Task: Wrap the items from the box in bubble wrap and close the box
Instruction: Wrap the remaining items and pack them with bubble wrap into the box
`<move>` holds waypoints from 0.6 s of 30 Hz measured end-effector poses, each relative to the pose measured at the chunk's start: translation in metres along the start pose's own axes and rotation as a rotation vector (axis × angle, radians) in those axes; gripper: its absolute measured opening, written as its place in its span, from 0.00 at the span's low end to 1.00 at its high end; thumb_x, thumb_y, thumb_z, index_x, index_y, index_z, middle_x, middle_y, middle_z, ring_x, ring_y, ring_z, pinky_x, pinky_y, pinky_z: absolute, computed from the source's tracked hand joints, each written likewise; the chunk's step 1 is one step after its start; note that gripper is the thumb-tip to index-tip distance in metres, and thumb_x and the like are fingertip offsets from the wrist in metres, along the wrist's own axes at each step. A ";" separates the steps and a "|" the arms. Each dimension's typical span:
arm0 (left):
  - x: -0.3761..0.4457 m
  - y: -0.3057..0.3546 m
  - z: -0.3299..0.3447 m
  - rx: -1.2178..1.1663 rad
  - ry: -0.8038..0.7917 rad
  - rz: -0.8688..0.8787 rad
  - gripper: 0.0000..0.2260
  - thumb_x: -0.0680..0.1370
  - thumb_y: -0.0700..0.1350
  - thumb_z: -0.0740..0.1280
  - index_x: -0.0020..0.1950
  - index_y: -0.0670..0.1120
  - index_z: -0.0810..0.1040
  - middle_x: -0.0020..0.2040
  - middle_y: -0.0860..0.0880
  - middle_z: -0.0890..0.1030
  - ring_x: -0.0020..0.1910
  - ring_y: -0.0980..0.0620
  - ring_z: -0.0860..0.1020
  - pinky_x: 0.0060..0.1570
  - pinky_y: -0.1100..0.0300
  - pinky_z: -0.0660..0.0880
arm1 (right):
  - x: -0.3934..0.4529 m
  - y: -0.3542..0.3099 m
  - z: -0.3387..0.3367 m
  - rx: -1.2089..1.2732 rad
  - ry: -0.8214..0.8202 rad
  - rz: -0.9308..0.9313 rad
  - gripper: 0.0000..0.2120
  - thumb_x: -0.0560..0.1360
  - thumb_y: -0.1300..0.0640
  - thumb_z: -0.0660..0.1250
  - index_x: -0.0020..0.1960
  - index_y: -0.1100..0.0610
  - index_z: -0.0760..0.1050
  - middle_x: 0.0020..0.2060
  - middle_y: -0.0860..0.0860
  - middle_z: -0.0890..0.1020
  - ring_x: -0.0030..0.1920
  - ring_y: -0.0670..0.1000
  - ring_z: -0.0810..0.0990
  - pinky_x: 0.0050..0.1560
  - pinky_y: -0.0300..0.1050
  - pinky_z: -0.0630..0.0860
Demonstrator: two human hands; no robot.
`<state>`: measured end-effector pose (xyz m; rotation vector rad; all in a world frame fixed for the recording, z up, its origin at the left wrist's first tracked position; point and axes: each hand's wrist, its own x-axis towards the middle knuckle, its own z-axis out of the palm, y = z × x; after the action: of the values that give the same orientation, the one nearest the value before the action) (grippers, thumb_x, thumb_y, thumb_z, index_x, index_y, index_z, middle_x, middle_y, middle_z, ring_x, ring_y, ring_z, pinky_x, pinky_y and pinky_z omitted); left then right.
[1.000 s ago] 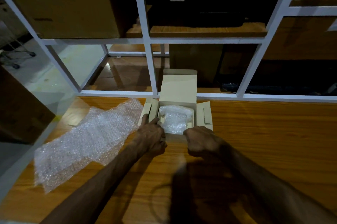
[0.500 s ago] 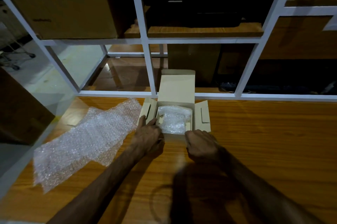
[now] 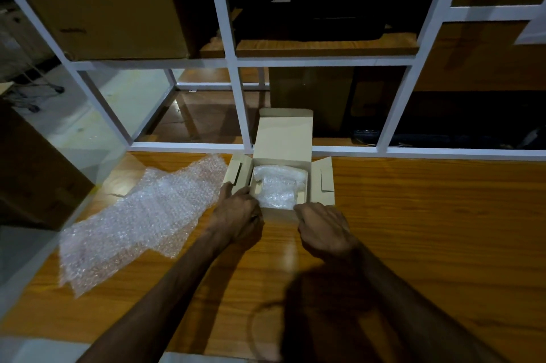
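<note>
— Box first: where is it, and what are the hands doing with it?

— It sits open on the wooden worktop, at the far edge against the white shelf frame. The left hand is at the box's near left corner, fingers curled, with the fingertips at the left wall just beside the left side flap. Whether it pinches the cardboard or only presses on it, I cannot tell. The right hand is at the near right corner, knuckles up and fingers curled under, on the front wall's edge; its grip is hidden too.

— And inside?

— A bundle wrapped in bubble wrap lies in the box, between the two hands and a little beyond them. The lid stands upright at the back, and the right side flap is spread outward, as is the left one.

— Anything beside it?

— A loose sheet of bubble wrap lies flat on the worktop to the left, its far corner close to the left flap, its near end reaching toward the worktop's left edge. Behind the frame, a big cardboard carton stands on the upper shelf at left, and darker shapes fill the compartments to the right, too dim to make out.
</note>
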<state>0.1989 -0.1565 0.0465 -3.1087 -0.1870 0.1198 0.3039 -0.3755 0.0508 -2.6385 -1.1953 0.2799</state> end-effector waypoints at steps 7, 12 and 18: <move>-0.048 0.000 0.025 -0.228 0.366 -0.101 0.18 0.82 0.50 0.67 0.69 0.45 0.81 0.70 0.46 0.81 0.74 0.44 0.72 0.73 0.42 0.71 | -0.030 0.004 0.030 0.216 0.112 0.012 0.27 0.84 0.55 0.62 0.82 0.51 0.62 0.81 0.50 0.65 0.76 0.54 0.69 0.73 0.51 0.70; -0.094 0.006 0.035 -0.495 0.407 -0.357 0.23 0.82 0.58 0.61 0.69 0.45 0.82 0.68 0.47 0.81 0.71 0.46 0.74 0.69 0.48 0.72 | -0.037 -0.006 0.044 0.323 0.262 0.019 0.23 0.83 0.55 0.64 0.78 0.53 0.70 0.77 0.49 0.70 0.73 0.52 0.72 0.69 0.48 0.73; -0.152 -0.006 0.047 -0.529 0.373 -0.604 0.19 0.83 0.57 0.65 0.66 0.46 0.84 0.64 0.48 0.84 0.65 0.46 0.78 0.63 0.46 0.76 | -0.039 -0.033 0.072 0.495 0.244 -0.103 0.16 0.83 0.53 0.62 0.69 0.49 0.78 0.62 0.44 0.78 0.60 0.48 0.78 0.57 0.49 0.80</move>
<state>0.0436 -0.1684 0.0110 -3.2904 -1.2997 -0.6044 0.2359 -0.3748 -0.0057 -2.1097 -1.0203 0.1968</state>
